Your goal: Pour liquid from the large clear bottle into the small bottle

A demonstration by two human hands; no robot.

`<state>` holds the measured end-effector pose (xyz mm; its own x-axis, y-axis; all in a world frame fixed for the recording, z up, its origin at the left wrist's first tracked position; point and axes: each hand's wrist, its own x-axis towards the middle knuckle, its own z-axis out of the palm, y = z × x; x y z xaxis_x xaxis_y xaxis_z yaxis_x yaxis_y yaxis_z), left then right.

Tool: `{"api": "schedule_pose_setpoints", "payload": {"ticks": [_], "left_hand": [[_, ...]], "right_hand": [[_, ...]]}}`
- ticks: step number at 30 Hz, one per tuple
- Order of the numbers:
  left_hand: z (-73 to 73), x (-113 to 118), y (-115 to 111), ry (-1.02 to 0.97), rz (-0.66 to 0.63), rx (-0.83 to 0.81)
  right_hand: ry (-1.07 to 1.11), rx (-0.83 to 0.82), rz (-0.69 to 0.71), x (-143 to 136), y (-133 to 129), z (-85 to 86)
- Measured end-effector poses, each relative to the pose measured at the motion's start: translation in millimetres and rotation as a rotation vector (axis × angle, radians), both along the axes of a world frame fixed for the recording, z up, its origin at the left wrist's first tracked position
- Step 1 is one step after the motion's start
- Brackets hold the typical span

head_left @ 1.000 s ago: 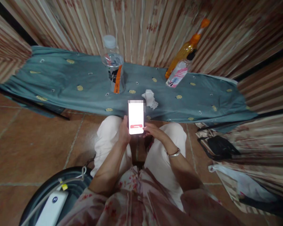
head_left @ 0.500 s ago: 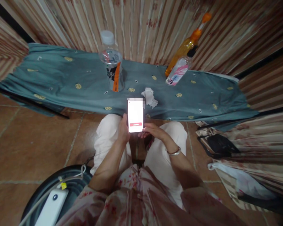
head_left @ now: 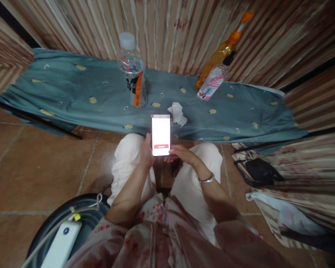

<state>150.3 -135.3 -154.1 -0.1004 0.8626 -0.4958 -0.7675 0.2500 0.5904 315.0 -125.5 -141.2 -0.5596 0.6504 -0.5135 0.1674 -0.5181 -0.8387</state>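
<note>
The left hand [head_left: 146, 154] is wrapped around the lit phone [head_left: 160, 136] above the knees, and the right hand [head_left: 180, 153] pinches its lower edge. At 12 o'clock, beyond the phone, a water bottle [head_left: 132, 72] stands on the green cloth [head_left: 72, 89].

Floral top, white trousers, silver bangle [head_left: 207, 179]

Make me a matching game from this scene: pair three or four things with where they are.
Things:
1. glowing white phone
2. clear plastic water bottle with white cap
3. crumpled white tissue
4. white power bank

Places:
A. on the dark round stool, lower left
B. lying on the teal cloth
C. standing upright on the teal cloth
D. held in both hands

Pairs: 1-D, 2-C, 3-B, 4-A
</note>
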Motion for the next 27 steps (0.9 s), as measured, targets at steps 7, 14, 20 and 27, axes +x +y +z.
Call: {"api": "schedule_pose_setpoints", "payload": {"ticks": [7, 14, 20, 27], "left_hand": [[2.2, 2.2, 0.8, 0.017, 0.031, -0.013], [0.7, -0.9, -0.2, 0.009, 0.007, -0.017], [-1.9, -1.6, 0.5, 0.018, 0.005, -0.011], [1.3, 0.3, -0.2, 0.030, 0.007, 0.002]], "right_hand": [[0.009, 0.006, 0.001, 0.5, 0.4, -3.0], [0.001, -0.003, -0.010, 1.2, 0.6, -1.5], [-0.003, -0.013, -0.019, 0.3, 1.2, -0.9], [0.012, 0.010, -0.017, 0.1, 0.5, -0.3]]}}
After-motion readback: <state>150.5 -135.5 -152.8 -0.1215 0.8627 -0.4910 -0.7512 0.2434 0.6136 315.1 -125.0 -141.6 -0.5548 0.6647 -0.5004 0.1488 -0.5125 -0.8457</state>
